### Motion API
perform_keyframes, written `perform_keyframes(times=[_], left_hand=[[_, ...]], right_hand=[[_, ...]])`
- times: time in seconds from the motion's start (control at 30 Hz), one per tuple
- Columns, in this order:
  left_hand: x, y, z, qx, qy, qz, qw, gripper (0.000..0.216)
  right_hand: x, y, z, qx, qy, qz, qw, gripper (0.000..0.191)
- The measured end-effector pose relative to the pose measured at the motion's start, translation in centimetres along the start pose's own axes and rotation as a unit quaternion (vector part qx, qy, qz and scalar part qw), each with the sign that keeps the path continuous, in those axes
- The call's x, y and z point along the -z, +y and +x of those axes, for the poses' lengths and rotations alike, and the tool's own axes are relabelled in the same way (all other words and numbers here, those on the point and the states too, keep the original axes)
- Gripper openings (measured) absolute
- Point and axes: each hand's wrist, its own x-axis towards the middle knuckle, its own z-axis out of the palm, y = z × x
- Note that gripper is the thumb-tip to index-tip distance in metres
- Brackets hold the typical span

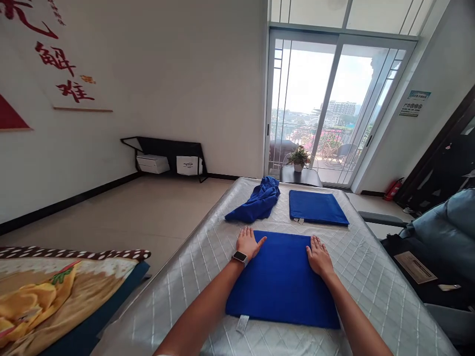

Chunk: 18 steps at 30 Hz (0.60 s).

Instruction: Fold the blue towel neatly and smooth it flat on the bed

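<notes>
A folded blue towel (282, 282) lies flat in front of me on a silver quilted mattress (371, 277). My left hand (248, 243), with a smartwatch on the wrist, rests flat at the towel's far left corner, fingers stretched out. On the far right part of the same towel my right hand (318, 257) lies flat, fingers extended. Farther off on the mattress a second folded blue towel (316, 207) lies neatly, and a crumpled blue towel (258, 201) is heaped to its left.
A patterned blanket (55, 291) lies at the lower left. A small dark table with a potted plant (299, 159) stands past the mattress before a glass sliding door. White boxes (165, 164) sit under a black bench by the wall. A grey chair (441, 232) is at right.
</notes>
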Motion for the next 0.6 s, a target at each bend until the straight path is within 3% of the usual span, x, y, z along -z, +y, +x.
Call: perform_keyframes(times=[0.1,0.3,0.4,0.5,0.6], left_hand=[[0.3,3.3,1.3,-0.010,0.025,-0.005,1.000,0.093],[-1.7,16.7,0.5,-0.187,0.034,-0.045,0.981,0.070],[-3.3,21.1,-0.9,-0.220,0.030,-0.061,0.973,0.064],[-4.1,21.1,-1.3,-0.197,0.026,-0.065,0.978,0.061],[-4.0,17.3,-0.9,-0.164,0.026,-0.058,0.984,0.064]], right_hand=[[-0.1,0.0,0.1,0.003,0.002,0.000,1.000,0.064],[-0.1,0.3,-0.2,0.017,0.001,-0.003,1.000,0.063],[0.0,0.5,-0.6,0.038,-0.004,-0.009,0.999,0.064],[0.0,0.6,-0.6,0.036,-0.005,-0.013,0.999,0.063],[-0.1,0.4,-0.2,0.020,0.000,-0.010,1.000,0.062]])
